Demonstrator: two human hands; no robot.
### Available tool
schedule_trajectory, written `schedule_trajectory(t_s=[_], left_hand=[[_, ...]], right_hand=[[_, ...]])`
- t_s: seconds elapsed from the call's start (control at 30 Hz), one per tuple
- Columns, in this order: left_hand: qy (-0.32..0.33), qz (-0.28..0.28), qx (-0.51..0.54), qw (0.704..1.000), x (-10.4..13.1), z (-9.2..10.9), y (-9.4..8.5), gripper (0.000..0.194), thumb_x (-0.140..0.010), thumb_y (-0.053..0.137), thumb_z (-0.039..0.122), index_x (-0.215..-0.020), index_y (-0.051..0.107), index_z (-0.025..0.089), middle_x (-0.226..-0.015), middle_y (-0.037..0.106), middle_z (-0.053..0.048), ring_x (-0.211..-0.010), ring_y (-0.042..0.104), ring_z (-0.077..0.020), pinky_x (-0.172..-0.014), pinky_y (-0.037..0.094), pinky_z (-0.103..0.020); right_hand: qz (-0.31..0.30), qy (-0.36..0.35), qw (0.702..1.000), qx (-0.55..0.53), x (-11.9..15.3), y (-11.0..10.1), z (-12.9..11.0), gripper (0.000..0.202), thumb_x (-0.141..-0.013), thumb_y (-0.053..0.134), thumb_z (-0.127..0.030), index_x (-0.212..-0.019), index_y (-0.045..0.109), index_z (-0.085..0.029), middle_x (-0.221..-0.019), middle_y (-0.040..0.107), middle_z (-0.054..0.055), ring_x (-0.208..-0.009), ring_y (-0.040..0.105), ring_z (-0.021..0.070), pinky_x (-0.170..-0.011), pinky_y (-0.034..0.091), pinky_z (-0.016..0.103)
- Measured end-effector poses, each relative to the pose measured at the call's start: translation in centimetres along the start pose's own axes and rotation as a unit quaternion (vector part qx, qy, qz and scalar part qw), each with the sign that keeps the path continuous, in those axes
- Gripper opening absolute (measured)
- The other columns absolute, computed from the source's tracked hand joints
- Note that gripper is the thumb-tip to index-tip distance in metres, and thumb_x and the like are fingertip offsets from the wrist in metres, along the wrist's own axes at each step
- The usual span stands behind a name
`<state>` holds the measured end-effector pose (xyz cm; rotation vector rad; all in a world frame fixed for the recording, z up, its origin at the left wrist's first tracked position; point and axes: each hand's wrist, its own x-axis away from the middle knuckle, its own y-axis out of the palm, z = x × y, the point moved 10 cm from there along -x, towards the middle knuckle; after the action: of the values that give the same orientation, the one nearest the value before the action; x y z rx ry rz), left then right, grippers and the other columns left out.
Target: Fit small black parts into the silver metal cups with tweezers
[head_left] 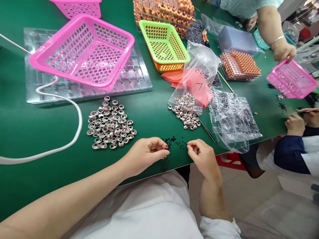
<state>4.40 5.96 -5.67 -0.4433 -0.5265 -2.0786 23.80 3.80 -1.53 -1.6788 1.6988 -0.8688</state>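
My left hand [149,152] is at the table's front edge, thumb and fingers curled toward each other, beside small black pieces [170,141]. What it holds, if anything, is too small to make out. On the other side of those scattered pieces, my right hand [200,151] has its thumb and forefinger pinched together; any piece between them is hidden. A pile of silver ring-like metal parts [112,124] lies to the left. More metal parts [188,116] spill from a clear plastic bag [201,63] beyond my hands, with tweezers [207,130] to their right.
A pink basket [87,53] rests on a clear tray [139,79] at the back left, near a white cable [79,122]. Behind stands a green basket [164,43]. Crumpled plastic [234,116] lies right. A person's hand [284,49] grips another pink basket [291,78].
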Motion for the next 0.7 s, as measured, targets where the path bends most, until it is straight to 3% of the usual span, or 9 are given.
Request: schedule_trajectory(t_s=[0.4,0.7], left_hand=[[-0.007,0.004,0.009,1.000,0.0,-0.1,0.0,0.024,-0.074,0.076,0.035,-0.082,0.066,0.015,-0.073,0.068,0.000,-0.069,0.062,-0.0134,-0.067,0.048,-0.025],[0.003,0.004,-0.001,1.000,-0.1,0.0,0.0,0.023,-0.074,0.076,0.035,-0.082,0.066,0.015,-0.073,0.068,0.000,-0.068,0.061,-0.0135,-0.066,0.047,-0.025]], right_hand=[[0.011,-0.025,0.996,0.086,-0.4,0.4,-0.8,0.013,-0.086,0.050,-0.014,-0.078,0.056,-0.022,-0.075,0.057,-0.002,-0.064,0.051,0.0120,-0.063,0.039,0.025],[0.062,-0.068,0.982,0.168,-0.2,0.3,-1.9,0.013,-0.085,0.051,-0.011,-0.077,0.056,-0.021,-0.074,0.058,-0.002,-0.063,0.053,0.0114,-0.059,0.036,0.024]])
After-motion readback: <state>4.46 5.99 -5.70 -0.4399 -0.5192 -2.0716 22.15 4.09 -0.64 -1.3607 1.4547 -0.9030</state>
